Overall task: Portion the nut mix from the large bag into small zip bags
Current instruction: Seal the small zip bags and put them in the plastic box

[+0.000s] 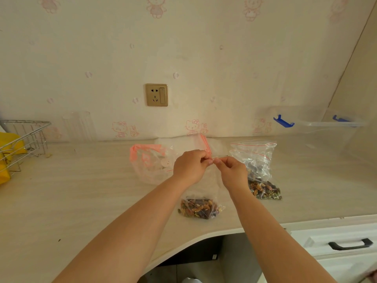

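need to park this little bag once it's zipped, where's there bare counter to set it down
Bare counter lies left of the left hand, between the pink-topped bag and the wire basket. More lies right of the large nut bag, below the clear bin. The middle is crowded: both hands pinch the small zip bag among other bags.

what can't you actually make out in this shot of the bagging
- Head view: whether the zip strip of the small bag is sealed; the left hand and right hand pinch its top and cover it.
- What lies inside the pink-printed bag: crumpled plastic blurs it, and the left hand hides its right side.
- The contents of the wire basket: cut off by the left edge.
- The far end of the clear bin: too faint.
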